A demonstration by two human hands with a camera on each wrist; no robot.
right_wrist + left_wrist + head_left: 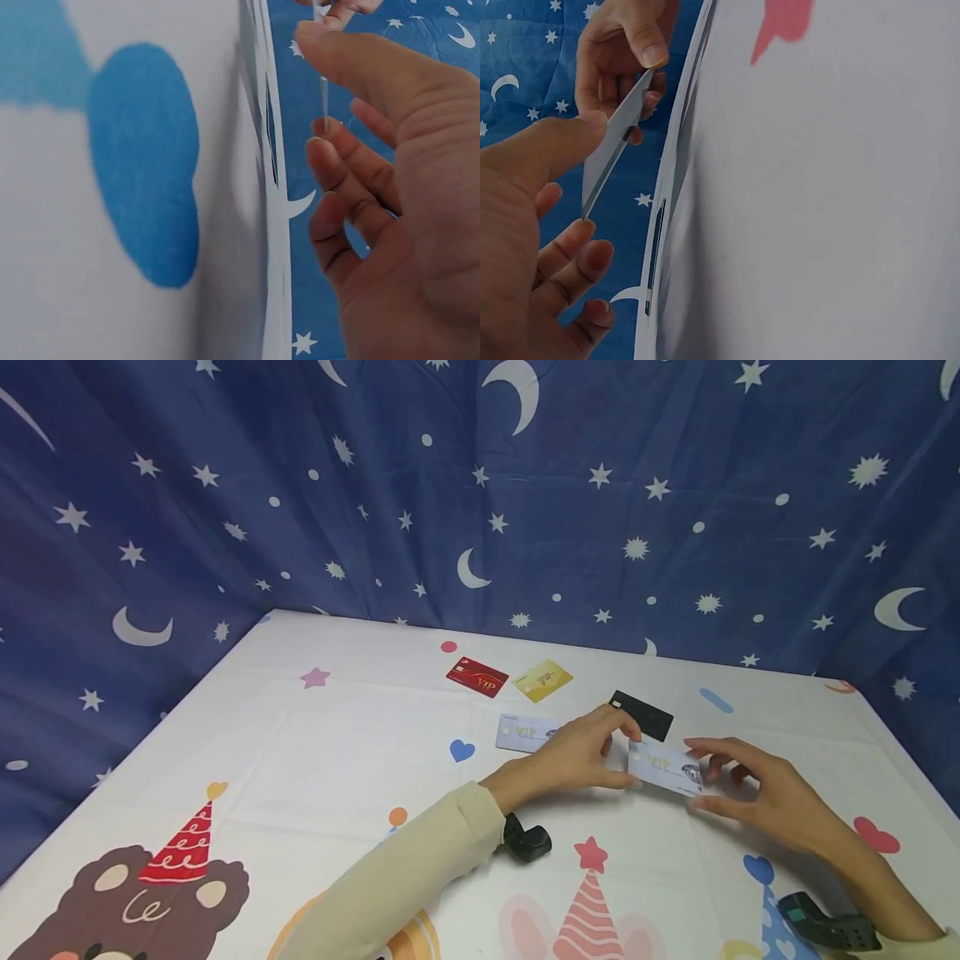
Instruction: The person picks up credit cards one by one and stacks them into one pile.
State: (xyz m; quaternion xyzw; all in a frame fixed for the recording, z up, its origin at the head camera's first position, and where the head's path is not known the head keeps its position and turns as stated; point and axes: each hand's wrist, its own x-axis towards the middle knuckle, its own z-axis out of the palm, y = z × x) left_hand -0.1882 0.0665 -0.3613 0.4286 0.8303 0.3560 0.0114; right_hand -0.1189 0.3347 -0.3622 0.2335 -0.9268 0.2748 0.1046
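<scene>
"Moons and stars cover the blue cloth point(555, 527) behind this white table point(337, 752). How far along does it look?"

"Four cards lie flat: a red card point(472, 672), a yellow card point(543, 681), a black card point(647, 717) and a white card point(516, 735) partly hidden behind the left hand point(573, 747). I'd judge those settled for now; the matching VIP card point(662, 770) is up between the left hand and the right hand point(772, 789), unfinished."

"How is it gripped?"

"Each hand pinches one end, thumb and fingertip spread just enough for the card, spare fingers loosely bent."

"Is it touching the table?"

"Hard to swear from the head view, but the left wrist view catches it tilted and apart from the tabletop. The right wrist view thins it to a line. Only the head view shows the lettering and tells the lying cards apart."
</scene>
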